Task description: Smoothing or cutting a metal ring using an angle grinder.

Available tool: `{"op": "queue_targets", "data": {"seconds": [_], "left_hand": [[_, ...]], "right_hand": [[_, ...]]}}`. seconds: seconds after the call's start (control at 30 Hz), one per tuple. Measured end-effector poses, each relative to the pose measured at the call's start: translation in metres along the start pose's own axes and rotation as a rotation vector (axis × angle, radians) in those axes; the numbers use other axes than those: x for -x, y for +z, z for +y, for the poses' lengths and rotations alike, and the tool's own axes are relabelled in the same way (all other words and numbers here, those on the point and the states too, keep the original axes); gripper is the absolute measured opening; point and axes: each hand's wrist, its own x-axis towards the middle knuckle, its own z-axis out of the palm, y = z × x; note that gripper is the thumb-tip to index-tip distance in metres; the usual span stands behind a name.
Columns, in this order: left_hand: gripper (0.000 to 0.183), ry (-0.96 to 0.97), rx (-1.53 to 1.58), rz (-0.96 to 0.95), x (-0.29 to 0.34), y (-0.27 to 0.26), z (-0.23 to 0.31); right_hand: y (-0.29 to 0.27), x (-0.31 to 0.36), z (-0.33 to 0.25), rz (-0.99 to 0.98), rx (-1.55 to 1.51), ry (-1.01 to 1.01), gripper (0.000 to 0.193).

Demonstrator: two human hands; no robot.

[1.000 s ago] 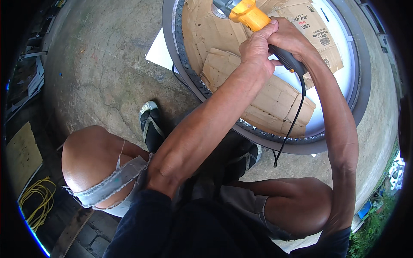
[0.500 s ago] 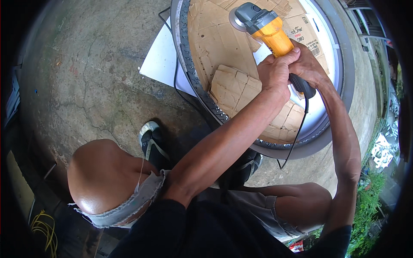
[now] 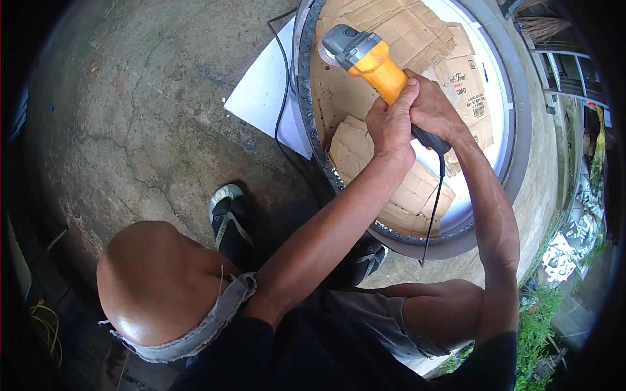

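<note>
Both my hands are closed round a yellow and grey angle grinder (image 3: 381, 70), which is tilted with its head to the upper left. My left hand (image 3: 393, 127) wraps the body from the near side; my right hand (image 3: 432, 107) grips it from the right, close to the black rear handle. The grinder's disc (image 3: 328, 55) is at or just inside the left edge of a large round grey rim (image 3: 305, 91); whether it touches I cannot tell. Torn brown cardboard (image 3: 355, 146) lies inside the rim. From the handle a black cord (image 3: 433, 208) hangs down over the near edge.
A white sheet (image 3: 261, 91) lies on the concrete floor (image 3: 150, 111) left of the rim, crossed by a black cable. My feet (image 3: 229, 215) stand near the rim. Green plants (image 3: 535, 326) and metal framing (image 3: 567, 72) are at the right. A yellow cord (image 3: 45, 329) lies at lower left.
My hands and the grinder have shifted left and slightly down in the picture, bringing the disc closer to the rim's left edge. The rim appears farther right in the view.
</note>
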Motion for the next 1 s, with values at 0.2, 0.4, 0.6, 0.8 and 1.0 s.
{"op": "queue_targets", "data": {"seconds": [0.2, 0.4, 0.6, 0.8, 1.0], "left_hand": [[0.042, 0.006, 0.061, 0.058, -0.007, -0.009, -0.003], [0.044, 0.008, 0.021, 0.104, -0.011, -0.014, -0.001], [0.04, 0.046, 0.083, 0.103, -0.013, -0.018, 0.004], [0.037, 0.057, 0.052, 0.109, -0.013, -0.019, 0.009], [0.038, 0.036, 0.017, 0.112, -0.01, -0.019, 0.008]], "right_hand": [[0.014, -0.005, -0.004, -0.03, 0.057, -0.039, 0.027], [0.02, -0.005, -0.005, -0.018, 0.04, -0.039, 0.026], [0.024, -0.01, -0.009, -0.006, 0.099, -0.103, 0.028], [0.025, -0.013, -0.01, 0.005, 0.092, -0.104, 0.027], [0.028, -0.012, -0.005, 0.036, 0.097, -0.098, 0.028]]}}
